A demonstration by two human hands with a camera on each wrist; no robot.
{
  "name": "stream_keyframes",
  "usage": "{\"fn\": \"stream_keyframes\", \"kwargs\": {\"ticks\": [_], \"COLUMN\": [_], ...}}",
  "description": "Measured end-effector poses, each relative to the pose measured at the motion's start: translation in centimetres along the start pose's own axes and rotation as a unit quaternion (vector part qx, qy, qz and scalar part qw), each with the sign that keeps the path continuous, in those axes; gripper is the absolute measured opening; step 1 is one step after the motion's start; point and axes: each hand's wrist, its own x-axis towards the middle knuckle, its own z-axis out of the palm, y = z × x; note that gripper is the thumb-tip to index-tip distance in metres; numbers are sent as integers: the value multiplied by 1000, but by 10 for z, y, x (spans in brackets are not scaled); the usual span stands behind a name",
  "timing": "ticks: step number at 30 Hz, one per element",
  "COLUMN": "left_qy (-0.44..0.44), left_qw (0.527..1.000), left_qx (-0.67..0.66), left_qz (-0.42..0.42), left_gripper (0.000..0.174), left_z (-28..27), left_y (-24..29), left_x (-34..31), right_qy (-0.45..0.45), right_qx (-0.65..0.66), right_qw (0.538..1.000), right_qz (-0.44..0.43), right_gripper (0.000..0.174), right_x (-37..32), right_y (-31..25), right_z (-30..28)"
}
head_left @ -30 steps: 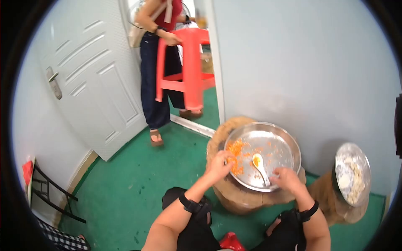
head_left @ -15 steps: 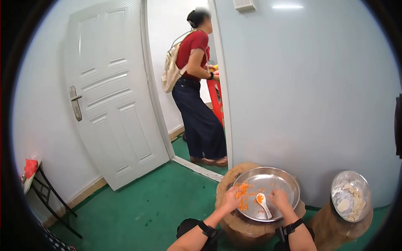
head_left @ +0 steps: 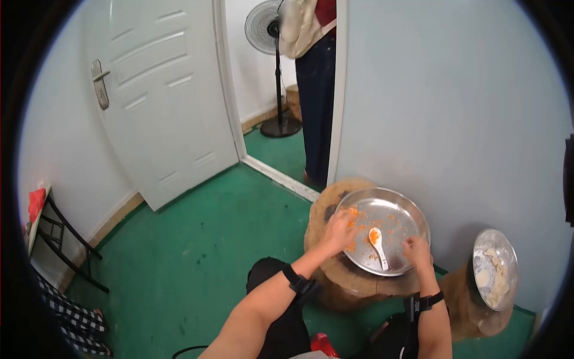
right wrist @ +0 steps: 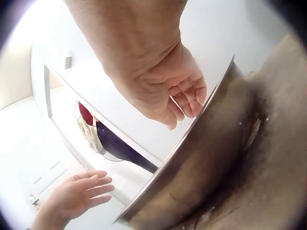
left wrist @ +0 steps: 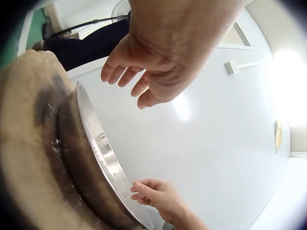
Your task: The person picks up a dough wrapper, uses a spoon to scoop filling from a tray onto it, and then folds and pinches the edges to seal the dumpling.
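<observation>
A round metal pan (head_left: pixel 388 196) holds finely chopped orange bits (head_left: pixel 354 213), thickest along its left side. A white spoon (head_left: pixel 378 244) lies in the pan with orange bits in its bowl. Over the pan's left rim is my left hand (head_left: pixel 339 230), its fingers loosely bent beside the orange bits. In the left wrist view the left hand (left wrist: pixel 156 67) hangs above the pan with nothing in its fingers. At the right rim, my right hand (head_left: pixel 417 250) hovers with the fingertips pointing inward. Its relaxed fingers (right wrist: pixel 194 93) show nothing between them in the right wrist view.
A wooden stump (head_left: pixel 323 239) bears the pan. To the right, another stump (head_left: pixel 457 299) carries a metal plate (head_left: pixel 507 242) of pale dough pieces. A person (head_left: pixel 317 102) stands in the doorway near a standing fan (head_left: pixel 278 78). The door (head_left: pixel 167 102) is ajar at left.
The head view has tilted up, then back down. The person in the doorway has moved right, and the red stool they carried is out of sight. My hands stay over the pan's sides.
</observation>
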Motion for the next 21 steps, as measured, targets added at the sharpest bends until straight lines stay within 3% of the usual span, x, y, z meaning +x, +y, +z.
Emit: {"fn": "stream_keyframes", "kwargs": {"ticks": [3, 9, 13, 15, 18, 21], "left_qy": [-3, -14, 5, -17, 66, 12], "left_qw": [1000, 1000, 999, 995, 990, 989], "left_qx": [9, 4, 49, 97, 112, 106], "left_qz": [4, -16, 11, -1, -48, -102], "left_gripper": [30, 29, 23, 21, 19, 23], "left_z": [-1, -1, 5, -22, -28, -32], "left_y": [6, 15, 4, 10, -23, -23], "left_x": [0, 1, 3, 15, 22, 20], "right_qy": [-7, 15, -7, 11, -12, -58], "right_qx": [2, -27, -10, -26, -13, -30], "right_qw": [1000, 998, 999, 997, 999, 997], "right_qz": [10, -56, -31, -69, -44, -31], "right_gripper": [19, 18, 22, 24, 26, 32], "right_x": [-1, 5, 8, 12, 12, 9], "right_y": [3, 7, -8, -3, -17, -16], "right_z": [2, 8, 9, 15, 11, 14]}}
